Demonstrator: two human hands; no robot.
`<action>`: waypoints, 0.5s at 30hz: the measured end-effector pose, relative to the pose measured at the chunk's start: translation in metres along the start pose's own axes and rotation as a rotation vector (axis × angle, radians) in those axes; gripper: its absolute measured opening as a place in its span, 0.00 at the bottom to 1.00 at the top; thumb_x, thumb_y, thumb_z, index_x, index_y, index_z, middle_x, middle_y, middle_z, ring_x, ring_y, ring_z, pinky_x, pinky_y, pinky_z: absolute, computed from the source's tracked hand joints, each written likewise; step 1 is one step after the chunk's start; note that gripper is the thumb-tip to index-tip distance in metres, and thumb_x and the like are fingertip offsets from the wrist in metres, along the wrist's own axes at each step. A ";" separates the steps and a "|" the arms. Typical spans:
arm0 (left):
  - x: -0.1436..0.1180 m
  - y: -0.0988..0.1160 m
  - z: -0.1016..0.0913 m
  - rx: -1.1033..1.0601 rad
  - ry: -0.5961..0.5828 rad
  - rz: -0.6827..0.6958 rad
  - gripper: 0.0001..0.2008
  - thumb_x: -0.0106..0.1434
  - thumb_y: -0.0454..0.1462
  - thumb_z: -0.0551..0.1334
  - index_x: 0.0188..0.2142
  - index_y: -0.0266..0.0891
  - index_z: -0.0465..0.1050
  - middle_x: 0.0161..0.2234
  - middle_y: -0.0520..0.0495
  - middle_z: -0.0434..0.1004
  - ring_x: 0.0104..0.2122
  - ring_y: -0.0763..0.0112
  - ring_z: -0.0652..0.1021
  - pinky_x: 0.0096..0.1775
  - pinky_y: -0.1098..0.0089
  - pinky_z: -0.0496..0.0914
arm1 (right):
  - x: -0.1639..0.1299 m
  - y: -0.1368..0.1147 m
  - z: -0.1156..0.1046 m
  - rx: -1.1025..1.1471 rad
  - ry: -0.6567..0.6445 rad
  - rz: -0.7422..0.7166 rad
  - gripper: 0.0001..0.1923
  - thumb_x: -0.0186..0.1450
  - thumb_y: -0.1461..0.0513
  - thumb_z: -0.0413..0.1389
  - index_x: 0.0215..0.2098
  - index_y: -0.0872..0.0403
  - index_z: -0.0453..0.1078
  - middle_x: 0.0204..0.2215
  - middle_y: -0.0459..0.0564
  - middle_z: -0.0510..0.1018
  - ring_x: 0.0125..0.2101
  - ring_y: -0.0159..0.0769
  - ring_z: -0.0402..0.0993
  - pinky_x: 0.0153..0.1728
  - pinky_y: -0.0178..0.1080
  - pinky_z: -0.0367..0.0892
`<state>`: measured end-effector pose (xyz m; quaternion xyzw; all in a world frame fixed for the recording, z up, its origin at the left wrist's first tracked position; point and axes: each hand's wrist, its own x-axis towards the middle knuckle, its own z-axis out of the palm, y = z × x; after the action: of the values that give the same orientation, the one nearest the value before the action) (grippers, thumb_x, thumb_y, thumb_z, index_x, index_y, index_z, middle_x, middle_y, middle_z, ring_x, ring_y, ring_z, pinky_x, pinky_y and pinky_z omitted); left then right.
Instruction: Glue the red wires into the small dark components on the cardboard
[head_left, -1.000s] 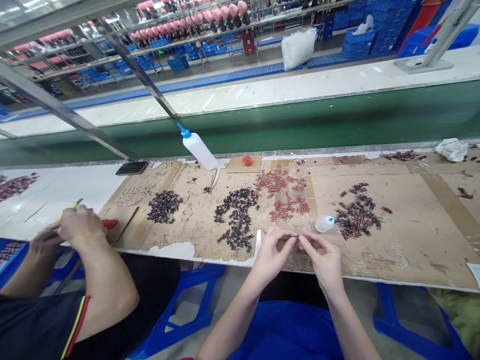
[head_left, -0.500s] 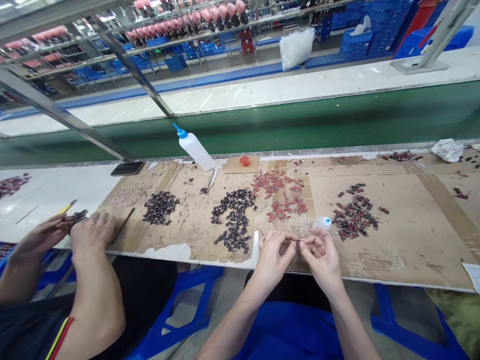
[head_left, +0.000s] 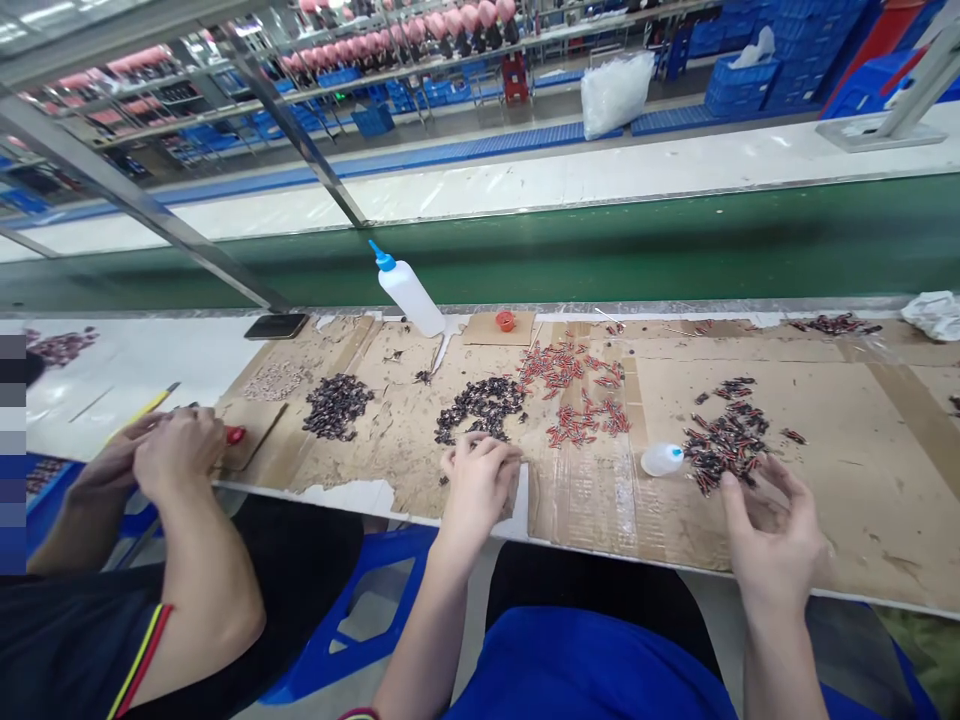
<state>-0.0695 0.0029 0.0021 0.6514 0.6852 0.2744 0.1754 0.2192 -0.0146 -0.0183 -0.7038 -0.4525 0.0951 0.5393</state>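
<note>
My left hand (head_left: 480, 485) rests knuckles-up on the near end of a pile of small dark parts (head_left: 480, 398). Its fingers curl down into the pile and hide what they touch. My right hand (head_left: 776, 535) hovers with fingers spread and nothing in it, just below a pile of red-and-black parts (head_left: 724, 435). A small white bottle with a blue cap (head_left: 664, 459) lies on its side left of that pile. Between my hands, further back, lie scattered red parts (head_left: 574, 395) on the cardboard sheet (head_left: 825, 400).
A white squeeze bottle with a blue nozzle (head_left: 409, 290) leans at the back, with a small red cap (head_left: 505, 320) beside it. Another dark pile (head_left: 336, 403) lies to the left. A co-worker's hands (head_left: 169, 450) work at the left. A green conveyor belt (head_left: 675, 245) runs behind.
My hands, which were pinching a small part together at the table's front edge, have parted. The left went to the dark pile, the right swung out toward the red-and-black pile and opened.
</note>
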 end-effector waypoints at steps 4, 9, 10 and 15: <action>-0.005 -0.018 0.007 0.119 0.025 -0.008 0.09 0.57 0.30 0.64 0.26 0.46 0.79 0.31 0.45 0.80 0.46 0.49 0.66 0.48 0.46 0.54 | 0.006 0.003 0.011 -0.153 -0.166 -0.318 0.28 0.59 0.47 0.60 0.51 0.54 0.70 0.45 0.58 0.77 0.48 0.51 0.68 0.49 0.55 0.65; -0.010 -0.022 0.016 0.162 0.026 0.070 0.10 0.57 0.28 0.61 0.26 0.45 0.77 0.33 0.43 0.79 0.48 0.49 0.66 0.48 0.49 0.55 | 0.004 0.008 0.032 -0.211 -0.289 -0.445 0.25 0.59 0.46 0.59 0.48 0.52 0.70 0.46 0.59 0.75 0.52 0.53 0.62 0.53 0.58 0.59; -0.009 -0.022 0.015 0.164 0.015 0.090 0.10 0.57 0.28 0.61 0.26 0.44 0.77 0.35 0.43 0.79 0.49 0.50 0.66 0.48 0.49 0.55 | 0.004 0.008 0.034 -0.219 -0.302 -0.449 0.21 0.60 0.47 0.58 0.44 0.52 0.71 0.45 0.58 0.76 0.53 0.54 0.61 0.53 0.58 0.58; -0.003 -0.011 0.001 0.099 -0.115 0.064 0.09 0.60 0.28 0.59 0.30 0.44 0.75 0.35 0.46 0.80 0.49 0.54 0.67 0.50 0.53 0.57 | 0.008 0.007 0.033 -0.129 -0.348 -0.426 0.17 0.62 0.47 0.56 0.38 0.52 0.68 0.46 0.59 0.76 0.59 0.54 0.57 0.55 0.58 0.57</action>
<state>-0.0775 0.0000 -0.0058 0.6956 0.6655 0.2077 0.1735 0.2072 0.0133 -0.0344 -0.5988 -0.6812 0.0702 0.4153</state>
